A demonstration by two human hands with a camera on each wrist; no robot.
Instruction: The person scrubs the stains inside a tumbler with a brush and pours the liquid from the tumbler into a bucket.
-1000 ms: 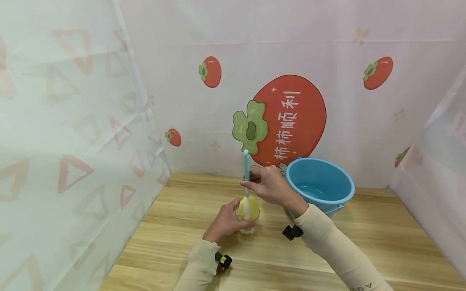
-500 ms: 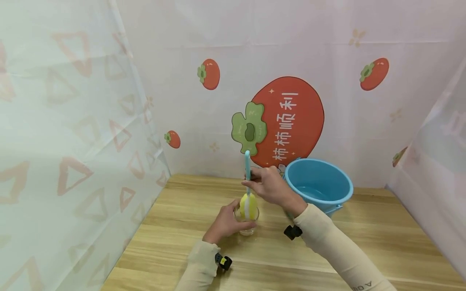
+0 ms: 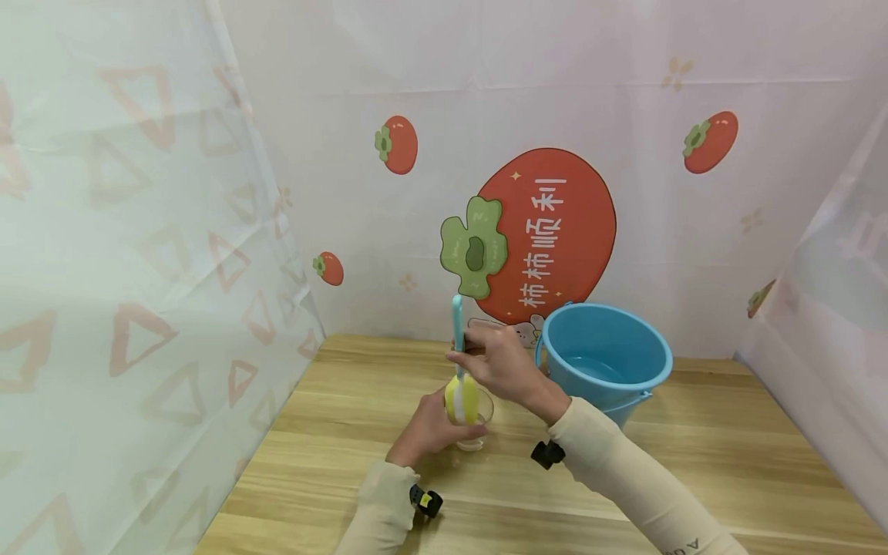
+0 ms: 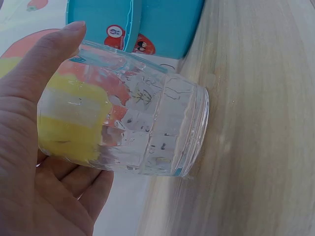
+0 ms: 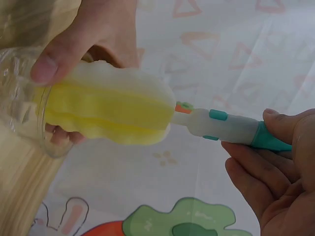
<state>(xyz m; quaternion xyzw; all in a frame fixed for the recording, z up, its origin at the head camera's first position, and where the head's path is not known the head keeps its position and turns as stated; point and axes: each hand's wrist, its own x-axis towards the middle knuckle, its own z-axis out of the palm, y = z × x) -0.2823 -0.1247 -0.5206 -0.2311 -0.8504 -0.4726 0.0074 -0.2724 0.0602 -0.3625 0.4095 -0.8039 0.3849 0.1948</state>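
My left hand grips a clear faceted glass from its left side, thumb and fingers wrapped round it near the rim. The glass stands on the wooden table. In my right hand is a sponge cup brush, its turquoise and white handle pinched between thumb and fingers. The brush's yellow and white sponge head sits partly inside the glass, leaning against the left side of its mouth, and much of it stands out above the rim. The handle rises nearly upright in the head view.
A blue bucket with a handle stands behind and to the right, close to my right forearm. A white cloth printed with persimmons hangs behind the table, and more cloth walls in both sides.
The brush and my right hand have shifted a little left, carrying the sponge from the middle of the glass's mouth to its left side. My left hand and the glass stay put.
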